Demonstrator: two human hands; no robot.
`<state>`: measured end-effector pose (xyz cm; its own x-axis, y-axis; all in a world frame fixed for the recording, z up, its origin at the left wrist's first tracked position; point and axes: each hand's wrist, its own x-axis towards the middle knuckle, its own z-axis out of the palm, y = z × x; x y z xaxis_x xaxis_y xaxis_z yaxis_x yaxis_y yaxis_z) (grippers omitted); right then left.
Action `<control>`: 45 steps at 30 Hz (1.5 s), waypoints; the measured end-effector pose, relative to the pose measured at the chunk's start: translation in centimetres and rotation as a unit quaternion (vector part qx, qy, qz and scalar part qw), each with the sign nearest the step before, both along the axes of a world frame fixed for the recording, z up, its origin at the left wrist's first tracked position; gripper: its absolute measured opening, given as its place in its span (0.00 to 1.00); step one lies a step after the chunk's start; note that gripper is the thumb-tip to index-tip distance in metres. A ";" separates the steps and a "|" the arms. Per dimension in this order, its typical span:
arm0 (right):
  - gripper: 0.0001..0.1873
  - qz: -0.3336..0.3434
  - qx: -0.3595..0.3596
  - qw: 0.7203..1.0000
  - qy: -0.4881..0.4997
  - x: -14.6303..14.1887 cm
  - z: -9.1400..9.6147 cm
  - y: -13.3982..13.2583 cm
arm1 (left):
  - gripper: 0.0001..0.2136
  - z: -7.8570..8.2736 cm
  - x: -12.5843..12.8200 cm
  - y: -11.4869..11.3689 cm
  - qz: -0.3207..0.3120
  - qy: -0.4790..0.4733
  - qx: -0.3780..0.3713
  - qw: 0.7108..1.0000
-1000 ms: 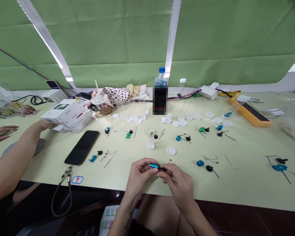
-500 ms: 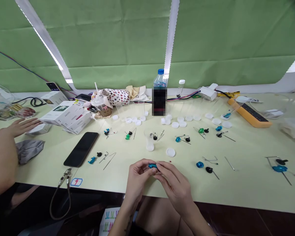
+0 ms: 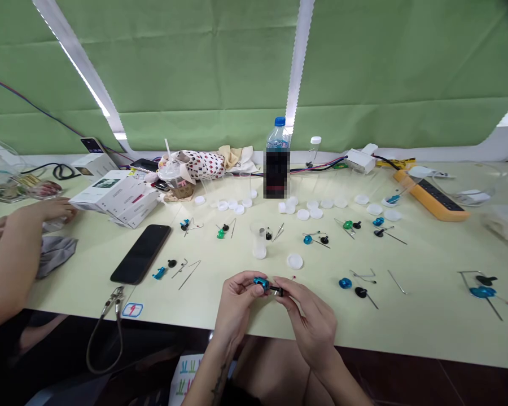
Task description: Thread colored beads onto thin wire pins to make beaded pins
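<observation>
My left hand pinches a small shiny blue piece between thumb and fingers, above the table's front edge. In the fingers of my right hand is a black stemmed part, its thin stem meeting the right end of the blue piece. Whether the stem is inside it I cannot tell. Just beyond my hands lie a white round cap and a clear tube. To the right, a blue knob-like piece rests near a black disc with a stem and bent metal wires.
Similar sets of parts and several white caps spread across the table. A phone lies left, near white boxes. Behind stand a bottle and an orange power strip. Another person's arm reaches in at left.
My right hand has drawn slightly right from my left, and the black stemmed part now shows between them. The other person's hand at left has shifted near the white boxes.
</observation>
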<state>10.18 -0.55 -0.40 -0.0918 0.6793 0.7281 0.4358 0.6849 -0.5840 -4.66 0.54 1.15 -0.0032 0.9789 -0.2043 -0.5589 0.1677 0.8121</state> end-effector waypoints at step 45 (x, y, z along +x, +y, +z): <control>0.18 -0.016 0.005 1.000 0.007 0.2 -0.1 -0.2 | 0.09 0.1 0.2 0.0 0.011 0.058 0.004 0.998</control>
<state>10.40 -0.73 -0.54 -0.0598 0.6744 0.7360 0.4504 0.6762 -0.5830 -4.51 0.54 1.21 -0.0484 0.9800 -0.1932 -0.4648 0.1491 0.8728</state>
